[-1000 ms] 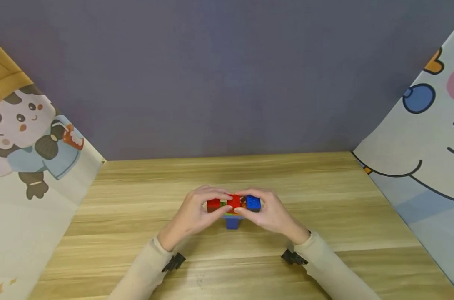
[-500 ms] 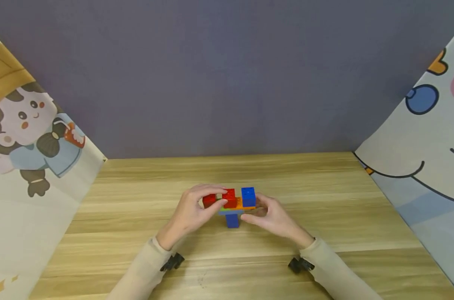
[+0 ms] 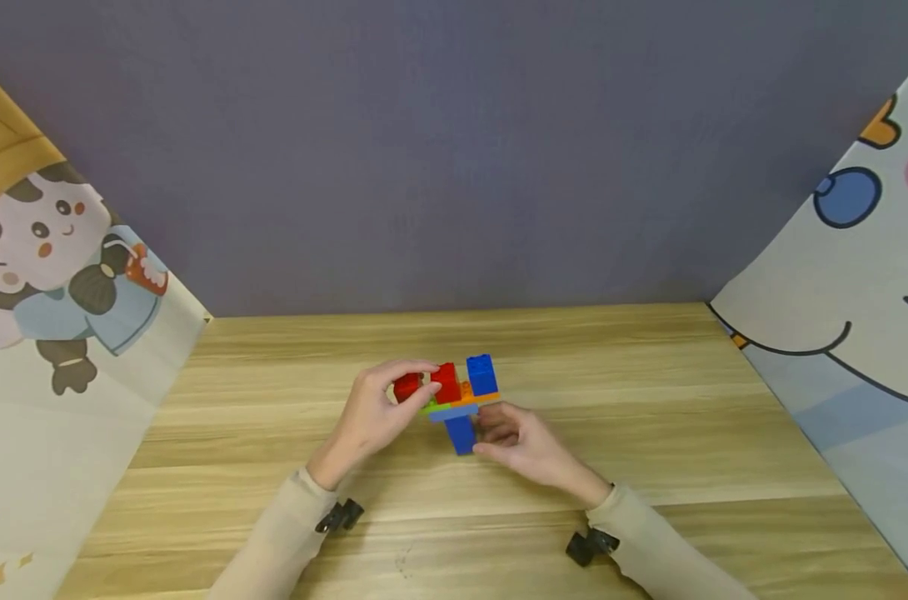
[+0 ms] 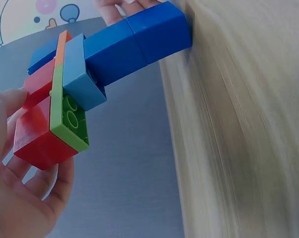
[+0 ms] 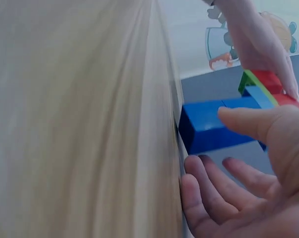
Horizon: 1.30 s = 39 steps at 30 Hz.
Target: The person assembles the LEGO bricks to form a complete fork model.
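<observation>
A toy brick structure leans to the left in the head view. Two stacked blue bricks form its column, topped by a light blue brick. Across that lie a green plate and an orange plate, bearing two red bricks and a blue brick. My left hand holds the red bricks at the upper left, thumb in front and fingers behind. Beside the column, my right hand has its fingers loosely bent and its thumb apart from them; whether it touches the column is unclear.
The structure's column foot is at or just above the wooden table. A grey wall rises behind the table. Printed panels with cartoon figures stand at the left and right. Wrist cameras sit on both wrists.
My right hand has let go of the upper bricks at the right and moved down beside the column. The structure has tilted left and its top has shifted left with my left hand.
</observation>
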Each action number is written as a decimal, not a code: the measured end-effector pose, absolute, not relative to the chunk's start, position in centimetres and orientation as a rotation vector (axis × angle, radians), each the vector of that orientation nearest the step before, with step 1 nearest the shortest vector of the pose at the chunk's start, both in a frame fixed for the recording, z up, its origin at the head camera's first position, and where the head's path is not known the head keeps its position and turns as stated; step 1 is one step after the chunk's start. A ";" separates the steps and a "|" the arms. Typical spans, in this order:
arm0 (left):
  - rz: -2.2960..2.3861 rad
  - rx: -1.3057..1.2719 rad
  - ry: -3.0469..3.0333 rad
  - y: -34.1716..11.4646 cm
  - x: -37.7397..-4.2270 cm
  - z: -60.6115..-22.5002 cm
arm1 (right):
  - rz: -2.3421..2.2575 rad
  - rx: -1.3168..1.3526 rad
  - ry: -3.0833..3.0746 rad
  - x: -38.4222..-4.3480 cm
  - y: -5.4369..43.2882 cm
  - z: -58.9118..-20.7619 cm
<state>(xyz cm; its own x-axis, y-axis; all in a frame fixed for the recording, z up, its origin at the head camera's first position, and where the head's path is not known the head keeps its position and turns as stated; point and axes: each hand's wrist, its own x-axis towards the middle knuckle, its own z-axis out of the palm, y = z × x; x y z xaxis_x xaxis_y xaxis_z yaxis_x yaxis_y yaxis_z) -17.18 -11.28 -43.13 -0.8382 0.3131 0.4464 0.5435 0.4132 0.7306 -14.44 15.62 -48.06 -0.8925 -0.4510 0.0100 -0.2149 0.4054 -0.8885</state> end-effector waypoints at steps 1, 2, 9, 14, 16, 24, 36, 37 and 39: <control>-1.395 -0.744 -2.432 -11.3 -17.3 -43.2 | -1.478 -0.569 2.437 -14.4 15.5 -48.1; -1.398 -0.735 -2.436 -11.3 -17.4 -43.2 | -1.471 -0.549 2.442 -14.4 15.3 -48.1; -1.398 -0.685 -2.462 -11.3 -18.0 -43.5 | -1.447 -0.498 2.464 -14.5 14.5 -48.4; -1.395 -0.652 -2.498 -11.1 -18.2 -43.5 | -1.451 -0.504 2.471 -14.5 14.6 -48.6; -1.394 -0.640 -2.519 -11.0 -18.3 -43.5 | -1.455 -0.500 2.469 -14.5 14.6 -48.6; -1.428 -0.583 -2.559 -10.8 -19.0 -43.5 | -1.472 -0.457 2.444 -14.3 14.8 -48.4; -1.471 -0.539 -2.672 -9.7 -19.6 -43.8 | -1.403 -0.467 2.470 -13.4 15.7 -48.0; -1.465 -0.543 -2.682 -9.6 -19.7 -43.9 | -1.398 -0.463 2.465 -13.3 15.8 -47.9; -1.448 -0.557 -2.698 -9.3 -19.8 -44.0 | -1.392 -0.451 2.452 -13.1 16.0 -47.9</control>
<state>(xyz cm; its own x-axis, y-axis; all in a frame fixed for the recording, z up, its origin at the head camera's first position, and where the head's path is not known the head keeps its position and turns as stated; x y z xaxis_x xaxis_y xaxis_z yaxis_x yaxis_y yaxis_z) -19.76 -9.31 -44.02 -0.9356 0.2967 0.1916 0.3236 0.5032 0.8013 -13.12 15.96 -47.87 -0.9104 -0.4034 -0.0918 -0.1279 0.4854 -0.8649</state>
